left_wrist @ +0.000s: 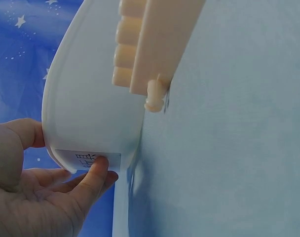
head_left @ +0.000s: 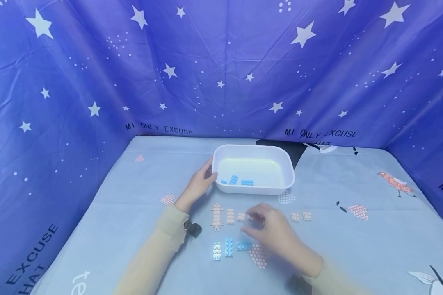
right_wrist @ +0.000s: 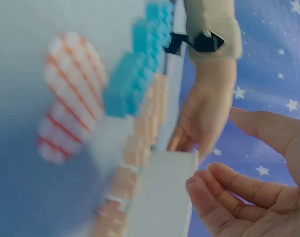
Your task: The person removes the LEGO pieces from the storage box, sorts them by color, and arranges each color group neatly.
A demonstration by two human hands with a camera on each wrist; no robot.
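My left hand [head_left: 200, 183] grips the left end of a white plastic tub [head_left: 251, 190], with the thumb at the rim and fingers against the labelled side [left_wrist: 113, 160]. Inside the tub lie a few blue building bricks [head_left: 247, 182]. Over a row of pale pink bricks hovers my right hand [head_left: 278, 231], its fingers loosely curved and nothing between thumb and fingertips in the right wrist view. At the row's left end is a long pink piece with side pegs [head_left: 216, 215]; beside it lies a pink brick [head_left: 230, 216]. The hand partly hides the row's middle.
Nearer me lie three blue bricks [head_left: 229, 248]. Two small pink bricks [head_left: 300, 216] are to the right of my right hand. A patterned grey-blue cloth [head_left: 354, 254] covers the table, and a starry blue curtain [head_left: 221, 61] surrounds it.
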